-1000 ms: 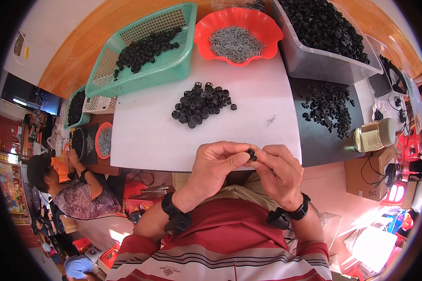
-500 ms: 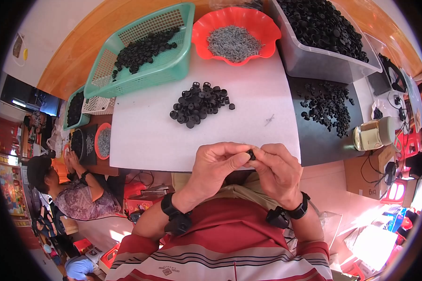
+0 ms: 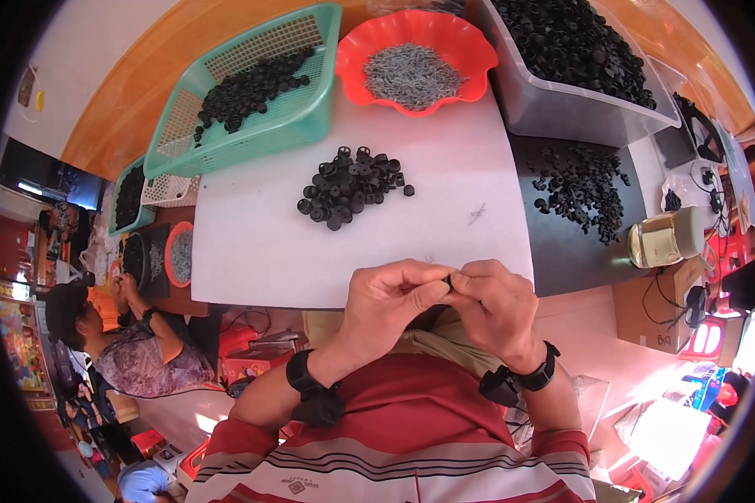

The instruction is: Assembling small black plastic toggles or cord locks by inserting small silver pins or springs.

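Observation:
Above the near edge of the white work sheet, my left hand and my right hand meet fingertip to fingertip. Both are closed in a pinch on one small black plastic part, mostly covered by the fingers. Beyond them lies a pile of small round black plastic parts on the sheet. A few thin grey metal pins rest to the right of that pile. At the back, a red scalloped bowl holds many more such pins.
A green basket of black parts stands at the back left, a clear bin of them at the back right. Loose black parts and a lidded jar of pale liquid sit to the right. Another person works at the left.
My hands stay together with the black part, now turned so that less of it shows. The whole view has shifted slightly. The person at the left has moved their hands a little.

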Demonstrator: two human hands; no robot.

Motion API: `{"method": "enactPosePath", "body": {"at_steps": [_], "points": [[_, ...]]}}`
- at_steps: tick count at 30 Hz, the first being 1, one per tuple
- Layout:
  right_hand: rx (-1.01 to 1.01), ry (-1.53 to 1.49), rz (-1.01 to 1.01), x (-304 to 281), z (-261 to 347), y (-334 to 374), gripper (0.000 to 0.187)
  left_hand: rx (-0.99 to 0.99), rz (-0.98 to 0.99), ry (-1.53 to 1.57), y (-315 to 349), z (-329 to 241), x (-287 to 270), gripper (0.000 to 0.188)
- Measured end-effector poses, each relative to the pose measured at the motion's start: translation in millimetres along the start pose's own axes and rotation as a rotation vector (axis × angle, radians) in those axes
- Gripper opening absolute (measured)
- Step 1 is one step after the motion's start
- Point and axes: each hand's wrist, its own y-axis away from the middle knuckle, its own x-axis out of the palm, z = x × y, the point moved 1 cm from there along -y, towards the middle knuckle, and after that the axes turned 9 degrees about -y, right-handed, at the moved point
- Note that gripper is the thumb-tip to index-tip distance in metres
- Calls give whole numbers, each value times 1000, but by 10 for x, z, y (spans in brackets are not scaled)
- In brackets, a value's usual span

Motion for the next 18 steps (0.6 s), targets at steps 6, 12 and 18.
{"method": "enactPosePath", "body": {"at_steps": [6,12,18], "points": [[-168,89,47,-25,-20,-48,28,75,24,3,12,1,25,20],[-28,83,160,-114,123,-179,23,12,-22,-30,76,4,-34,20],[108,191,209,-404,-141,-412,20,36,-86,-118,122,-25,-75,17]]}}
